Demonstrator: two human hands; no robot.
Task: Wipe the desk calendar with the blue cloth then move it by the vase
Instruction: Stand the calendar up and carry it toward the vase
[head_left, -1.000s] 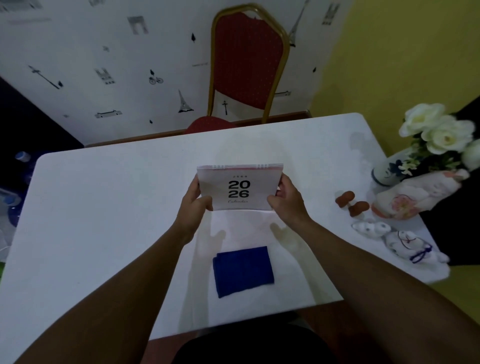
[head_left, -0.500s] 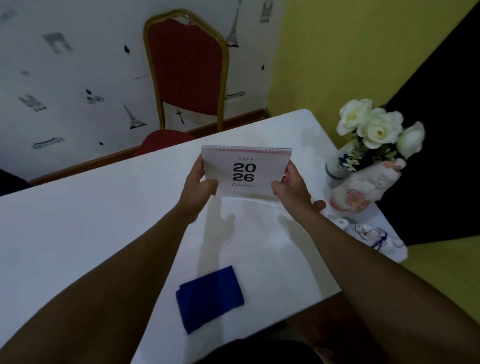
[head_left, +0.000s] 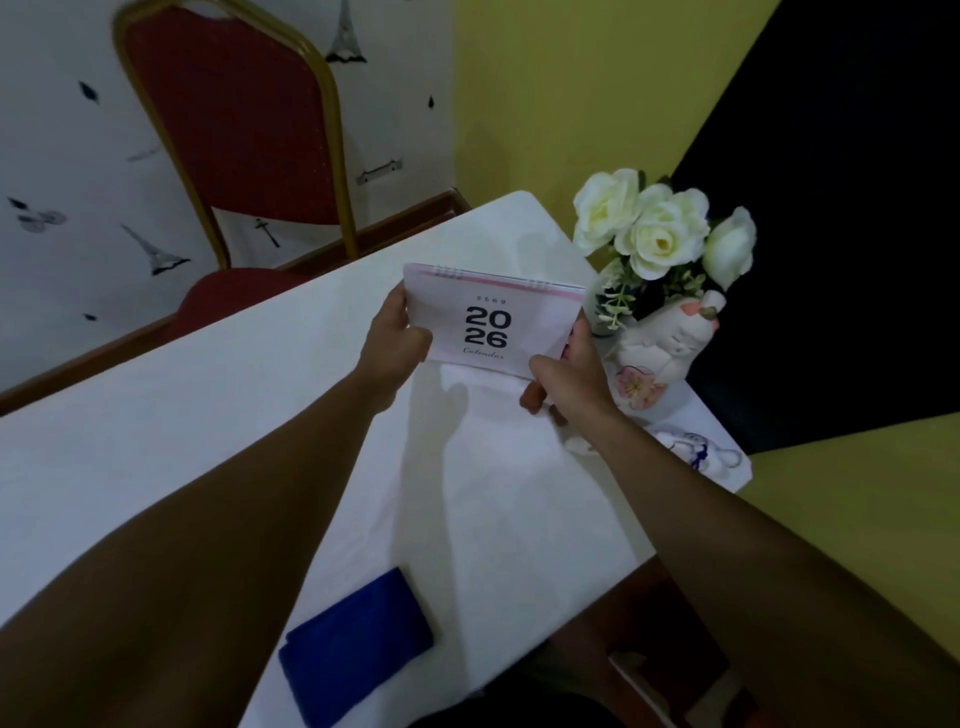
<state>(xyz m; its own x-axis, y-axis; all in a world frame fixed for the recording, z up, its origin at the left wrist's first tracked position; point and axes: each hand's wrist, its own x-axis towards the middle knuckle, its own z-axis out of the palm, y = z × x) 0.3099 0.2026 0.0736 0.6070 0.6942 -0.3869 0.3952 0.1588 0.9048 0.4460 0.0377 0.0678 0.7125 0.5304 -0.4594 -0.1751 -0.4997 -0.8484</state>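
The white desk calendar (head_left: 488, 322), marked 2026 with a pink top band and wire binding, is held just above the white table (head_left: 208, 415). My left hand (head_left: 395, 343) grips its left edge and my right hand (head_left: 571, 374) grips its lower right corner. Just right of the calendar stands the vase (head_left: 608, 306) with white flowers (head_left: 660, 228), mostly hidden behind leaves and a figurine. The folded blue cloth (head_left: 358, 649) lies flat near the table's front edge, under my left forearm and apart from both hands.
A white and pink ceramic figurine (head_left: 660, 353) stands in front of the vase. A small white figurine (head_left: 696, 452) lies at the table's right edge. A red chair with a gold frame (head_left: 234, 135) stands behind the table. A yellow wall rises at the right.
Both hands have carried the calendar to the right, from the table's middle to just beside the vase. The blue cloth has stayed on the table and now lies farther from the hands.
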